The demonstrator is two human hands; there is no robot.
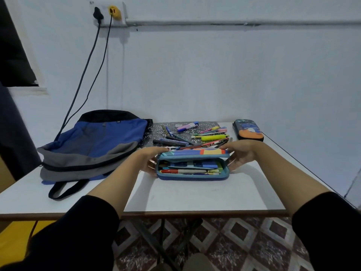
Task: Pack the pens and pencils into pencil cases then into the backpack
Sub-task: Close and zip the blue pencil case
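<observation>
A colourful hard pencil case (192, 165) lies half open in the middle of the white table (195, 194), with several pens and pencils inside. My left hand (150, 157) grips its left end, fingers over the lid and thumb below. My right hand (239, 154) grips the right end the same way. Behind the case, loose pens, pencils and markers (195, 136) lie scattered on a dark patterned mat. A second, dark case with an orange picture (248, 130) lies shut at the back right. The blue and grey backpack (91, 147) lies flat at the left.
Two black cables (88, 75) hang from a wall socket down to the backpack. The table's front edge is near my arms, and a patterned tiled floor (234, 243) shows below it. The wall stands close behind the table.
</observation>
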